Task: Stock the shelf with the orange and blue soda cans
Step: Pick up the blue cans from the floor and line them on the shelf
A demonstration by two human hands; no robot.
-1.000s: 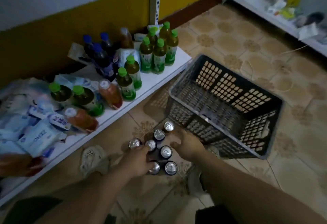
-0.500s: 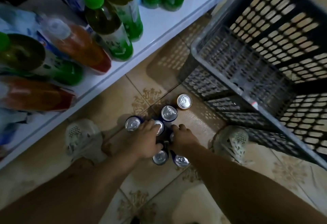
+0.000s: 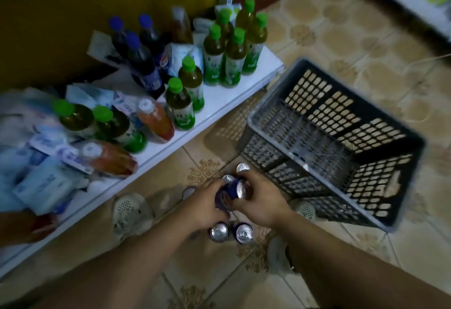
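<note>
head view: left hand [image 3: 207, 205] and right hand [image 3: 260, 202], fingers closed around blue aluminium soda cans [image 3: 230, 190] above tiled floor. best kept squeezed together, carried toward eleven o'clock, set upright on white shelf [image 3: 219, 96] beside green-capped bottles [image 3: 185, 100].

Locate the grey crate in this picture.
In the head view, the crate sits tilted on the floor at right, just right of the shelf, beyond the right hand.
</note>
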